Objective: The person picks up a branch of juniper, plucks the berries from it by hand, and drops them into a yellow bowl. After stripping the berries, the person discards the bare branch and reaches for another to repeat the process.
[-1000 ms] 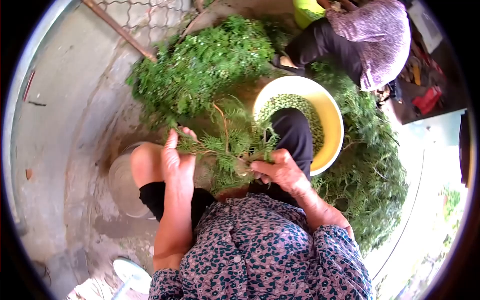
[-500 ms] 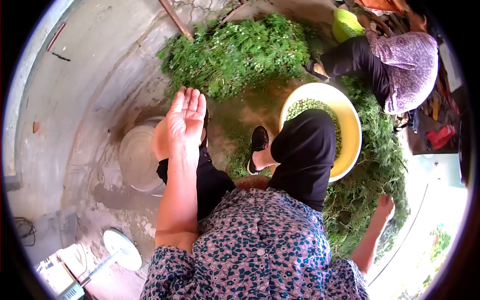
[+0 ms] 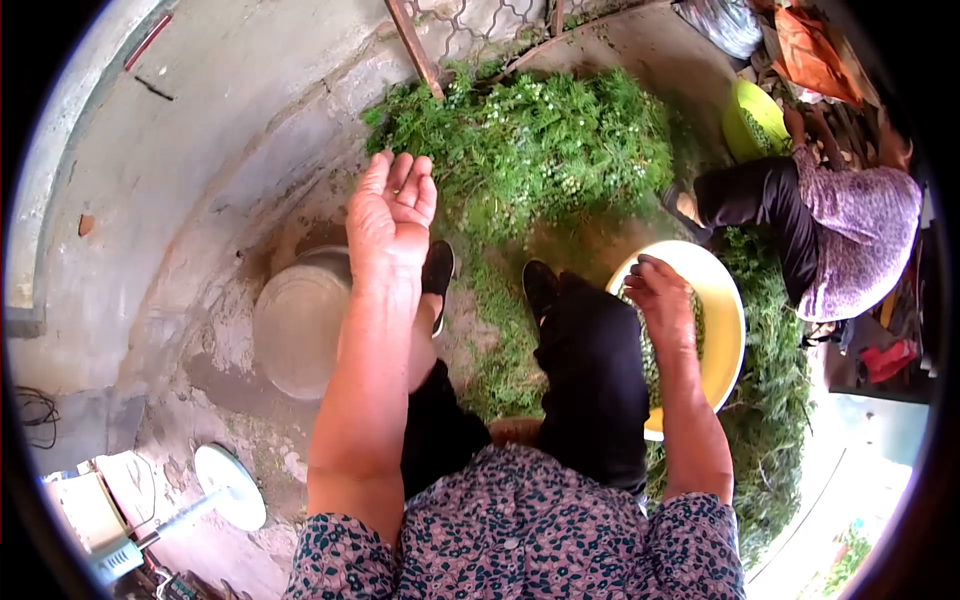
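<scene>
My left hand (image 3: 395, 210) is raised in front of me, palm up, fingers slightly bent and a little apart. I see nothing in it. Beyond its fingertips lies a heap of green leafy sprigs (image 3: 560, 150) dotted with small pale round bits. Over the near side of a yellow basin (image 3: 725, 345) hangs my right hand (image 3: 665, 300), its fingers loosely bent, and no held thing shows. Small green round pieces (image 3: 648, 365) fill part of the basin, partly hidden by my hand and forearm.
At right a person in a patterned top (image 3: 865, 230) bends beside a yellow-green tub (image 3: 752, 120). More green sprigs (image 3: 770, 450) lie right of the basin. A round metal lid or pot (image 3: 300, 325) is on my left, near a wall (image 3: 200, 130) and a fan (image 3: 230, 488).
My right hand has come from the far lower right to above the basin. My left hand's fingers have bent a little more. My knees have shifted and the view has tilted.
</scene>
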`<act>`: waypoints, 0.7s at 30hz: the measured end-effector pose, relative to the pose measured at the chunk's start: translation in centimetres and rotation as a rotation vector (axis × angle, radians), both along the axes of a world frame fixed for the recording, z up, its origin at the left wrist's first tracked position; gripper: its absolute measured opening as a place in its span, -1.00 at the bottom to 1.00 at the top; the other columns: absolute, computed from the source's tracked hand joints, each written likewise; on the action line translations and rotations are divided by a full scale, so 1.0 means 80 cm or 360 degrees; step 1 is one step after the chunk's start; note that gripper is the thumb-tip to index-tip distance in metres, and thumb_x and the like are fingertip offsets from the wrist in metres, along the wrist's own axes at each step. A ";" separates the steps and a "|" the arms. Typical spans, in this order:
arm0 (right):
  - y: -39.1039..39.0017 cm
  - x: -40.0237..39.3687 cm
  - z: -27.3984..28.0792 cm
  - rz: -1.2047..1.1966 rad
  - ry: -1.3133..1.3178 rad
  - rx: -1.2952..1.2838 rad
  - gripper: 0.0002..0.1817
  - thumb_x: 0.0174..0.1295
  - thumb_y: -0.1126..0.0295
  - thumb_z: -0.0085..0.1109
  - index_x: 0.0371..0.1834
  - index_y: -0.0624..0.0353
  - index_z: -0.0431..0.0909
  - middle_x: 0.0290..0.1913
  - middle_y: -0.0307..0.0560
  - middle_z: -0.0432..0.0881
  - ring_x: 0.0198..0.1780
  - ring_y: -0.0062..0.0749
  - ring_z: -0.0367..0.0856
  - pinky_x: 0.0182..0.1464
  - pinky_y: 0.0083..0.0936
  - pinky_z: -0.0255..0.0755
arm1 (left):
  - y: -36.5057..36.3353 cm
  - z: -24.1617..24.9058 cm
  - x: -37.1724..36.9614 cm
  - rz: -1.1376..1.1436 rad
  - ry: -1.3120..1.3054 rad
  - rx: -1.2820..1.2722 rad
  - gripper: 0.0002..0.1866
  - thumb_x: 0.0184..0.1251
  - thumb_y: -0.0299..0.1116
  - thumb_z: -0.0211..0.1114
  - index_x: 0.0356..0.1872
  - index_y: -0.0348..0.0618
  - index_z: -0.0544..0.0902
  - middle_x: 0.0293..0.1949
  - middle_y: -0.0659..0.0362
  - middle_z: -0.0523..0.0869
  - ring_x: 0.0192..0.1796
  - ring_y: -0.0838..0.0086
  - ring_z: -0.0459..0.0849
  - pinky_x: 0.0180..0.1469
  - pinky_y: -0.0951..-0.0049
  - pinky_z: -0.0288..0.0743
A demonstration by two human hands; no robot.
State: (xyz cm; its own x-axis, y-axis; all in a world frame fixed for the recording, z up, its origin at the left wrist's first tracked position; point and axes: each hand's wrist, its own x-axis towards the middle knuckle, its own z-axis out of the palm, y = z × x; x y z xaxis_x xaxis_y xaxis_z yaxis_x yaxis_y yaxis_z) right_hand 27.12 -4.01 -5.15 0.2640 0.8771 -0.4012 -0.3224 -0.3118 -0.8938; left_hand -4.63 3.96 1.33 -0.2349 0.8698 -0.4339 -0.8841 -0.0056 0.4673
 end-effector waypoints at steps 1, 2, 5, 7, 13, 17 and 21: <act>0.024 -0.011 -0.020 0.0086 0.0023 -0.0005 -0.74 0.23 0.47 0.03 -0.04 0.35 0.45 -0.32 -0.07 0.58 -0.37 -0.39 0.60 -0.34 -0.52 0.53 | 0.016 -0.006 0.007 -0.0020 0.0024 -0.0016 -0.80 0.25 -0.38 0.20 -0.16 -0.20 0.47 -0.28 0.09 0.63 -0.25 0.32 0.67 -0.29 0.42 0.59; 0.046 -0.016 -0.042 0.0132 0.0061 -0.0061 -0.74 0.23 0.47 0.02 -0.05 0.34 0.45 -0.32 -0.07 0.58 -0.38 -0.40 0.60 -0.35 -0.53 0.54 | 0.030 -0.015 0.013 -0.0119 0.0027 -0.0023 -0.84 0.26 -0.37 0.19 -0.21 -0.20 0.50 -0.29 0.10 0.65 -0.25 0.33 0.67 -0.28 0.43 0.60; 0.099 -0.029 -0.109 0.0256 0.0161 -0.0256 -0.76 0.23 0.46 0.03 -0.06 0.33 0.45 -0.38 -0.08 0.58 -0.46 -0.42 0.60 -0.47 -0.54 0.54 | 0.031 0.003 0.055 -0.0723 0.0737 -0.0004 -0.84 0.27 -0.35 0.16 -0.19 -0.17 0.54 -0.31 0.13 0.64 -0.39 0.43 0.64 -0.44 0.51 0.54; 0.125 -0.039 -0.138 0.0303 0.0168 -0.0354 -0.78 0.22 0.46 0.04 -0.10 0.33 0.47 -0.40 -0.10 0.57 -0.50 -0.43 0.59 -0.50 -0.54 0.53 | 0.020 -0.012 0.070 -0.1331 0.1068 0.0272 -0.78 0.30 -0.33 0.13 -0.12 -0.21 0.54 -0.29 0.15 0.63 -0.41 0.50 0.64 -0.47 0.57 0.51; 0.195 -0.076 -0.193 0.0538 -0.0042 -0.0528 -0.78 0.19 0.48 0.02 -0.10 0.29 0.48 -0.43 -0.17 0.54 -0.50 -0.49 0.57 -0.53 -0.62 0.48 | -0.006 -0.035 0.109 -0.1556 0.2089 0.1071 -0.81 0.16 -0.36 0.21 -0.24 -0.22 0.52 -0.19 0.08 0.59 -0.20 0.17 0.60 -0.17 0.31 0.50; 0.251 -0.121 -0.202 0.0910 -0.0450 -0.0509 -0.74 0.21 0.43 0.04 -0.08 0.34 0.50 -0.37 -0.13 0.58 -0.39 -0.47 0.59 -0.43 -0.58 0.48 | 0.008 -0.006 0.092 -0.1670 0.2167 0.0920 -0.78 0.17 -0.32 0.21 -0.21 -0.20 0.50 -0.21 0.09 0.57 -0.27 0.19 0.61 -0.30 0.31 0.50; 0.321 -0.156 -0.234 0.1330 -0.1540 -0.0121 -0.81 0.14 0.48 0.08 -0.19 0.20 0.60 -0.32 0.01 0.63 -0.28 -0.20 0.61 -0.27 -0.30 0.51 | 0.012 -0.009 0.072 -0.1521 0.2596 0.1012 -0.74 0.12 -0.32 0.22 -0.19 -0.20 0.49 -0.29 0.09 0.54 -0.40 0.27 0.59 -0.41 0.36 0.47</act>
